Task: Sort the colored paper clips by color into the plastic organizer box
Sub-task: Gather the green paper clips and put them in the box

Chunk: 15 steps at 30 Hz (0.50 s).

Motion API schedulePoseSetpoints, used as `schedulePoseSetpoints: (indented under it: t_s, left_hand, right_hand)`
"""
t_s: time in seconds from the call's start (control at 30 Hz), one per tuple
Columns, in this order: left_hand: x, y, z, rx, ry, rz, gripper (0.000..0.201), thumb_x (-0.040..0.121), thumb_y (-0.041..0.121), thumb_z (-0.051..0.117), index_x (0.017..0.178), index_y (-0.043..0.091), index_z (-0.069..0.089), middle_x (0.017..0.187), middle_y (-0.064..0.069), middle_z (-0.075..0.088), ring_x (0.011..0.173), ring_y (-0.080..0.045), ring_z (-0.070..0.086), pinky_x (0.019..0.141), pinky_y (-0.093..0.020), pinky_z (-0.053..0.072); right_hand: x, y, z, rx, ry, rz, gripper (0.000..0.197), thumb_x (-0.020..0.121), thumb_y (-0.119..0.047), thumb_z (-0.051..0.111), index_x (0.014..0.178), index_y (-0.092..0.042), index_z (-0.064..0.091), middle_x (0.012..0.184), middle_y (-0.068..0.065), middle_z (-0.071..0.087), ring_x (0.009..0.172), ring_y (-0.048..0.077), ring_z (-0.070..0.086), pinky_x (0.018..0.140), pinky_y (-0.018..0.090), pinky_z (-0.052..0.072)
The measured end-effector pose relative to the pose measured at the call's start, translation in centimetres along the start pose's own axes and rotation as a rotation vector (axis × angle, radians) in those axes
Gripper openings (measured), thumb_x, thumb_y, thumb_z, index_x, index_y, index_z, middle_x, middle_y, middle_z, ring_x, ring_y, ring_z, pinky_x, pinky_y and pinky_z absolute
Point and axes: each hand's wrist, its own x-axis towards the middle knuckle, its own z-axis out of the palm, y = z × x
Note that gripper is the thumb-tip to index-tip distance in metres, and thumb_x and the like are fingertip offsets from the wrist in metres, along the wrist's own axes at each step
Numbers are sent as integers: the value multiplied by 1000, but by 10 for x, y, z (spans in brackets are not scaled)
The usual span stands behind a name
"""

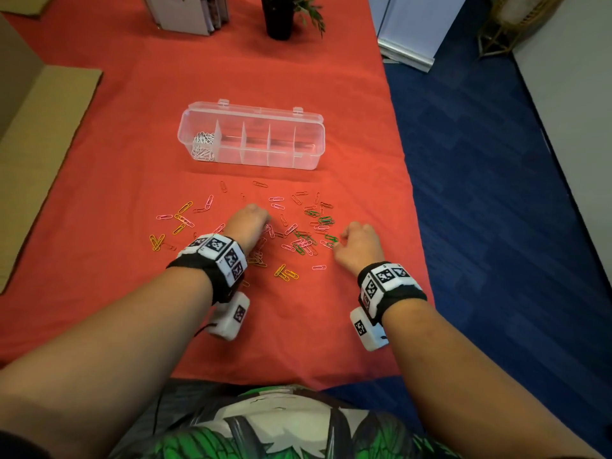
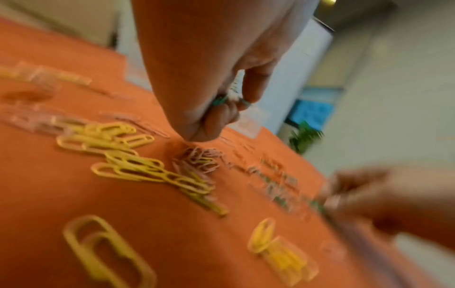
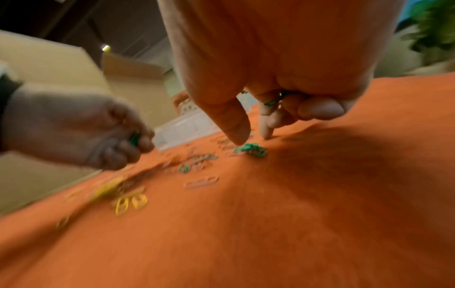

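Note:
A clear organizer box [image 1: 251, 139] stands open on the orange cloth, with white clips [image 1: 202, 145] in its leftmost compartment. Pink, yellow, green and red paper clips [image 1: 291, 233] lie scattered in front of it. My left hand [image 1: 249, 223] hovers over the middle of the scatter, fingers curled round green clips [image 2: 219, 101]. My right hand [image 1: 359, 241] is at the scatter's right edge, with green clips [image 3: 272, 101] tucked in its curled fingers. Its thumb and forefinger reach down to a green clip cluster [image 3: 251, 149] on the cloth. Yellow clips [image 2: 128, 154] lie to the left.
A black plant pot [image 1: 280, 16] and a stack of books [image 1: 190, 13] stand at the table's far end. Cardboard [image 1: 36, 140] lies along the left. The table edge [image 1: 405, 180] drops to blue carpet on the right.

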Motion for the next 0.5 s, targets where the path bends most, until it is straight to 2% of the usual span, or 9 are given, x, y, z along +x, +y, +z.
schedulePoseSetpoints:
  t_s: [0.07, 0.1, 0.17, 0.23, 0.33, 0.37, 0.4, 0.47, 0.5]
  left_hand:
    - [-6, 5, -3, -513, -80, -190, 18, 82, 11, 37, 66, 14, 45, 54, -2, 50, 43, -14, 40, 44, -22, 30]
    - [-7, 4, -5, -723, -113, -269, 15, 76, 12, 35, 63, 16, 42, 49, 0, 47, 41, -12, 36, 44, -18, 27]
    - [-10, 3, -7, -905, -205, -307, 6, 62, 17, 37, 59, 16, 42, 51, -1, 47, 43, -14, 36, 45, -16, 30]
    - [-12, 2, -7, -977, -270, -294, 13, 60, 18, 37, 59, 13, 49, 54, -4, 52, 44, -15, 44, 45, -15, 39]
    - [-8, 3, 1, -930, -281, -325, 26, 82, 19, 37, 63, 13, 55, 51, 0, 56, 42, -12, 50, 46, -16, 46]
    - [-5, 2, 7, -865, -265, -333, 29, 88, 24, 38, 63, 16, 52, 48, 3, 51, 40, -9, 46, 44, -15, 42]
    - [-4, 2, 13, -785, -246, -320, 33, 91, 30, 40, 63, 18, 50, 45, 6, 45, 37, -8, 40, 41, -13, 36]
    - [-1, 1, 25, -515, -194, -206, 35, 93, 36, 46, 64, 19, 51, 46, 6, 40, 34, -6, 33, 36, -12, 27]
    - [-1, -2, 30, -326, -161, -101, 31, 91, 35, 52, 65, 18, 55, 50, 3, 45, 35, -7, 37, 37, -14, 29]
  right_hand:
    - [-2, -3, 6, -60, 13, -63, 29, 79, -21, 60, 106, -11, 54, 112, 16, 50, 106, 36, 52, 95, 37, 45]
    - [-3, -4, 9, -75, 13, -89, 29, 80, -19, 60, 107, -11, 53, 113, 16, 49, 106, 37, 52, 94, 38, 45]
    - [-5, -5, 10, -90, -5, -115, 25, 83, -16, 58, 106, -9, 54, 113, 17, 46, 105, 37, 51, 93, 39, 45]
    - [-4, -5, 7, -62, -37, -120, 20, 85, -15, 58, 103, -6, 57, 112, 19, 48, 104, 36, 53, 92, 36, 45]
    - [-1, -4, -5, 69, -108, -84, 7, 88, -14, 56, 94, -11, 58, 96, 13, 59, 92, 27, 56, 79, 30, 40]
    - [0, -3, -10, 139, -127, -63, 1, 88, -14, 56, 86, -15, 56, 83, 6, 58, 83, 23, 53, 72, 27, 38]
    - [1, -1, -12, 220, -143, -39, 9, 87, -13, 56, 80, -19, 53, 73, 0, 53, 76, 21, 51, 68, 25, 36]
    - [1, 0, -17, 438, -165, -3, 15, 88, -6, 53, 83, -20, 56, 65, -2, 46, 62, 15, 45, 56, 22, 36]
    - [0, -1, -20, 538, -178, 20, 18, 89, -2, 50, 91, -18, 58, 64, -1, 45, 55, 11, 43, 48, 18, 34]
